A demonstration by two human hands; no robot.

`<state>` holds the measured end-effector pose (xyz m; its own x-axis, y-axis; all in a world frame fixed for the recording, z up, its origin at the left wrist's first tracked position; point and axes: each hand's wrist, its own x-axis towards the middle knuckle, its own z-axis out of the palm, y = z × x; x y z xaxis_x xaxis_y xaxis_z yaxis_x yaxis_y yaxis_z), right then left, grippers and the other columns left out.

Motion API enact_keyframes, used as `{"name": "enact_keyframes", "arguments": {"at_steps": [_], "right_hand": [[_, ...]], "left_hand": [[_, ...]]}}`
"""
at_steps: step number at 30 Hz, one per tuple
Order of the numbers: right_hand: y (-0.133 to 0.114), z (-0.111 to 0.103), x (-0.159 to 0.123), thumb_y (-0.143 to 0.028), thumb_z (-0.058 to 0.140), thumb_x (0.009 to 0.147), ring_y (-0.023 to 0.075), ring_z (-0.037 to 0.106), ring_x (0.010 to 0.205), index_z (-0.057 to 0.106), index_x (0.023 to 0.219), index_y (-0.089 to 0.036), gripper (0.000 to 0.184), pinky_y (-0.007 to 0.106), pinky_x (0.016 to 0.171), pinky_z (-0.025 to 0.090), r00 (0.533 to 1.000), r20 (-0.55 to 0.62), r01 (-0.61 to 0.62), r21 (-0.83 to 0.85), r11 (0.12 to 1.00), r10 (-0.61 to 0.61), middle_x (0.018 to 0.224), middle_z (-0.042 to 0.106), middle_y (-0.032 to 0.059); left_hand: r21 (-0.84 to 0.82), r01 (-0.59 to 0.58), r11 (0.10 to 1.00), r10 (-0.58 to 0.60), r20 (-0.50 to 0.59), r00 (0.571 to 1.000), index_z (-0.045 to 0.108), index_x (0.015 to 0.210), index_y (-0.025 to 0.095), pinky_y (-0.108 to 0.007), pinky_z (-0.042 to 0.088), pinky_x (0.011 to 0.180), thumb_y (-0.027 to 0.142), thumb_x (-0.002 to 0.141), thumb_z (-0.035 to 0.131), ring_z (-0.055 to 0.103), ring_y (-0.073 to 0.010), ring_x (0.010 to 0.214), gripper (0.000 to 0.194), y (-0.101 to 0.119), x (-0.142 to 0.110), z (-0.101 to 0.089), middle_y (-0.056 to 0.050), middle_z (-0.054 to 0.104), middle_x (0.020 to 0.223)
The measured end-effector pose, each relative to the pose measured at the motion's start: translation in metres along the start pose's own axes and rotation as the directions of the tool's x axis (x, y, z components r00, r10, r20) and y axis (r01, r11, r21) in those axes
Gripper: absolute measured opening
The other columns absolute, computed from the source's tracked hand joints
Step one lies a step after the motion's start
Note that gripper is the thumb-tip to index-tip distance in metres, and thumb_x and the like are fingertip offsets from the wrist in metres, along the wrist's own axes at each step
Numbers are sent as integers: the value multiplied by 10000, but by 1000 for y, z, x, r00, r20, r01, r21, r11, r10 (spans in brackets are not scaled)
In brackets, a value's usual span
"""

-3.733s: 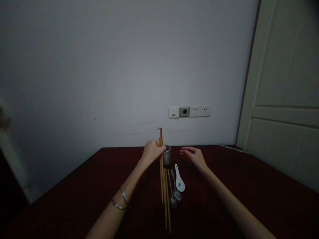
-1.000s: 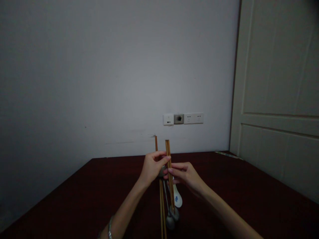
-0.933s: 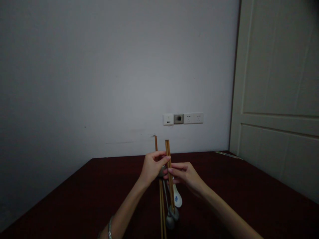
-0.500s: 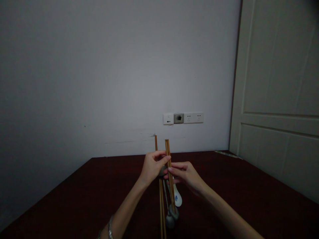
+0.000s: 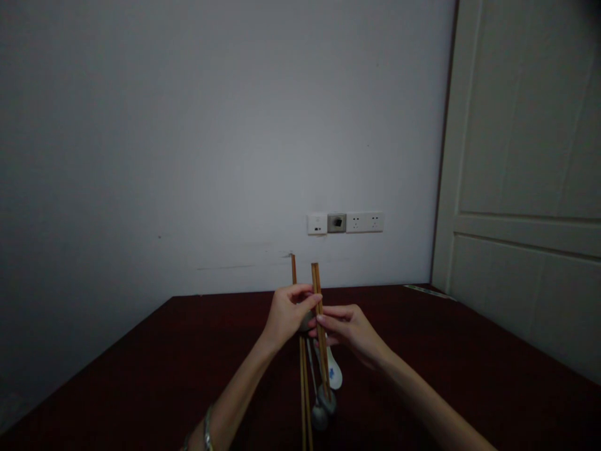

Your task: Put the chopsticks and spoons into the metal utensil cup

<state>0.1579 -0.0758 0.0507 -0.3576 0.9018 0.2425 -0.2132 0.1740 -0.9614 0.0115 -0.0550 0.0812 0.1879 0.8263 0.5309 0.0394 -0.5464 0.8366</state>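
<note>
A pair of wooden chopsticks (image 5: 323, 357) stands nearly upright, leaning slightly, pinched by both hands. My left hand (image 5: 288, 313) closes its thumb and fingers on the upper part. Just below, my right hand (image 5: 345, 326) grips the same pair from the right. Another wooden stick (image 5: 293, 269) rises behind my left hand, its lower part hidden. Under the hands lie more chopsticks (image 5: 305, 394), a metal spoon (image 5: 320, 417), a second metal spoon bowl (image 5: 330, 404) partly behind the held tips, and a white ceramic spoon (image 5: 335, 373) with a blue mark. A greyish rounded thing (image 5: 306, 321) shows between the hands, mostly covered.
The dark red table (image 5: 211, 351) reaches back to a pale wall (image 5: 211, 156). Sockets and a switch plate (image 5: 345, 223) are on that wall. A panelled door (image 5: 526, 188) stands at the right. Along the table's back right edge runs a thin pale strip (image 5: 429, 292).
</note>
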Motion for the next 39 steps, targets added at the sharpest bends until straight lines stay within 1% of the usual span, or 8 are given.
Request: {"name": "enact_keyframes", "arguments": {"at_steps": [8, 12, 18, 22, 25, 28, 32, 39], "right_hand": [[4, -2, 1, -368, 641, 685, 181, 632, 732, 666, 934, -134, 342, 286, 607, 493, 1000, 8, 11, -14, 1000, -11, 872, 663, 118], [5, -2, 2, -357, 640, 690, 185, 636, 741, 665, 921, -133, 323, 272, 594, 490, 1000, 2, 7, -22, 1000, -7, 868, 666, 118], [6, -1, 1, -357, 666, 660, 201, 642, 761, 652, 942, -131, 362, 319, 647, 504, 1000, 0, -1, 2, 1000, 1, 901, 669, 125], [8, -1, 3, -364, 701, 611, 214, 645, 763, 644, 958, -130, 422, 345, 673, 510, 998, -54, -12, 26, 1000, 14, 883, 677, 126], [9, -2, 6, -368, 720, 574, 218, 646, 751, 665, 888, -122, 402, 332, 663, 514, 992, -123, 2, 11, 1000, 0, 819, 685, 114], [9, -3, 8, -374, 730, 548, 209, 643, 712, 679, 810, -121, 368, 315, 629, 518, 986, -163, 19, -33, 999, -24, 763, 686, 91], [9, -4, 9, -378, 724, 547, 189, 633, 680, 680, 774, -123, 344, 295, 590, 520, 986, -164, 20, -65, 998, -31, 734, 680, 73], [9, -4, 9, -386, 727, 530, 174, 626, 642, 674, 749, -112, 354, 294, 583, 521, 988, -152, 4, -58, 998, -13, 709, 673, 71]], "left_hand": [[-7, 13, 1000, -13, -10, 1000, 652, 722, 112, -217, 442, 584, 314, 643, 657, 571, -139, 622, 217, -2, 1, 0, -52, 641, 684], [-15, 26, 1000, -26, 8, 1000, 649, 720, 109, -222, 439, 575, 306, 650, 650, 567, -137, 614, 209, -2, 1, -1, -52, 639, 675], [-27, 45, 999, -44, 20, 999, 647, 724, 101, -235, 446, 590, 302, 650, 649, 564, -136, 610, 215, -4, 3, -2, -51, 637, 675], [-21, 49, 999, -48, 23, 999, 648, 735, 91, -241, 448, 600, 299, 640, 656, 567, -141, 619, 229, -7, 4, -3, -59, 641, 687], [-10, 39, 999, -38, 33, 999, 643, 708, 92, -230, 441, 573, 316, 643, 650, 554, -131, 591, 232, -9, 5, -3, -47, 630, 651], [-13, 44, 999, -44, 36, 998, 635, 684, 96, -214, 421, 525, 321, 643, 648, 530, -115, 549, 229, -9, 5, -2, -30, 612, 613], [-12, 54, 998, -54, 34, 998, 632, 680, 97, -202, 403, 505, 312, 641, 648, 519, -107, 540, 219, -7, 3, -1, -24, 602, 607], [-32, 74, 997, -72, 55, 996, 620, 649, 105, -195, 378, 477, 322, 636, 648, 496, -90, 493, 219, -6, 2, 1, -8, 583, 569]]}}
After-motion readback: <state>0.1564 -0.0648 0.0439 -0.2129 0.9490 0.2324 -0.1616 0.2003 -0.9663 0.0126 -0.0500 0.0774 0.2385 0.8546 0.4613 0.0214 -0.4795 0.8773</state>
